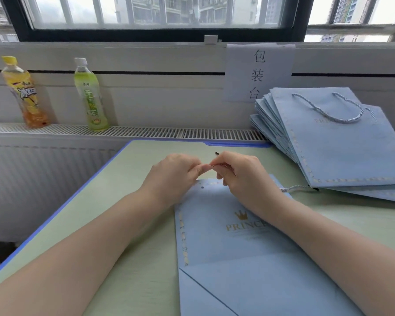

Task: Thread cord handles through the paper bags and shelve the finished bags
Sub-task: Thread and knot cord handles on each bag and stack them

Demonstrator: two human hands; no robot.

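Note:
A flat light-blue paper bag (pixel 233 247) with a gold crown print lies on the green table (pixel 128 224) in front of me. My left hand (pixel 176 174) and my right hand (pixel 240 172) meet above the bag's top edge, fingers curled. My right hand pinches the dark tip of a blue cord (pixel 217 153). The cord's other end (pixel 294 188) trails out on the table to the right of my right wrist. What my left fingers hold is hidden; they touch my right fingertips.
A pile of several blue bags (pixel 342 144) with cord handles leans at the right on the radiator ledge. Two drink bottles, one yellow (pixel 23 92) and one green (pixel 90 94), stand on the ledge at the left. A paper sign (pixel 258 71) hangs on the wall.

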